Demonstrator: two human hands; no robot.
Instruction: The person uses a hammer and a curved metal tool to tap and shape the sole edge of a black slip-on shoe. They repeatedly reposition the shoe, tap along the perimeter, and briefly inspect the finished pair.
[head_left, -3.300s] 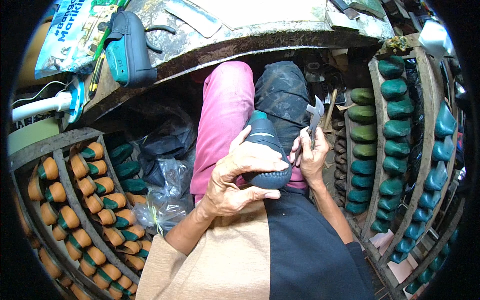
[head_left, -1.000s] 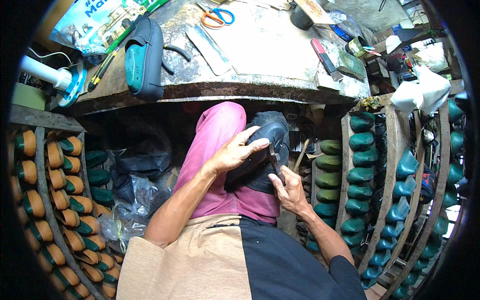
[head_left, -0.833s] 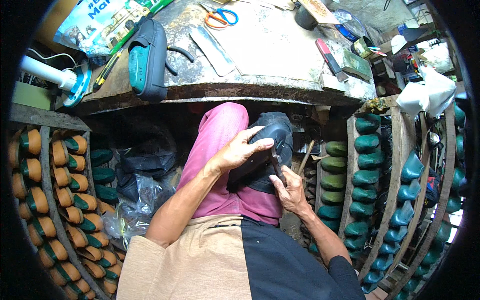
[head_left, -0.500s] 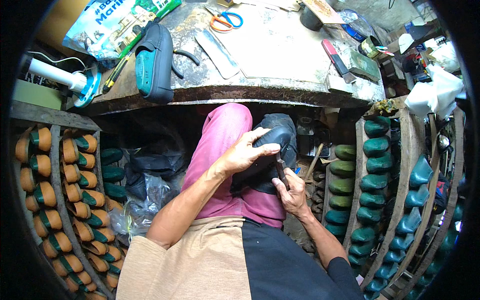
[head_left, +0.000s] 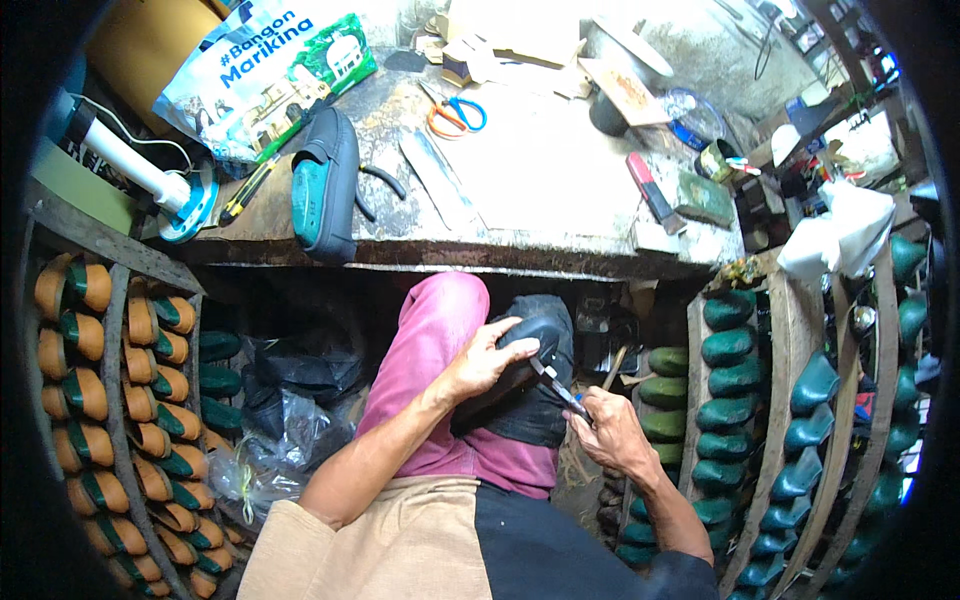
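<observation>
A dark shoe rests against my right thigh, toe upward, and much of it blends into the black cloth over that leg. My left hand grips it, with the thumb across the front and the fingers around the far side. In my right hand is a metal hand tool that looks like pliers. Its jaws meet the shoe's edge just below my left thumb. My right fingers are wrapped around the handles, which they partly hide.
On the workbench ahead lie a finished-looking loafer, black-handled pliers, scissors, a metal blade and a red-handled tool. Racks of orange-and-green shoes stand left, green shoe lasts right.
The view has tilted upward, showing more of the bench. My right hand and the pliers have swung outward to the right, with the jaws still at the shoe. My left hand keeps its hold.
</observation>
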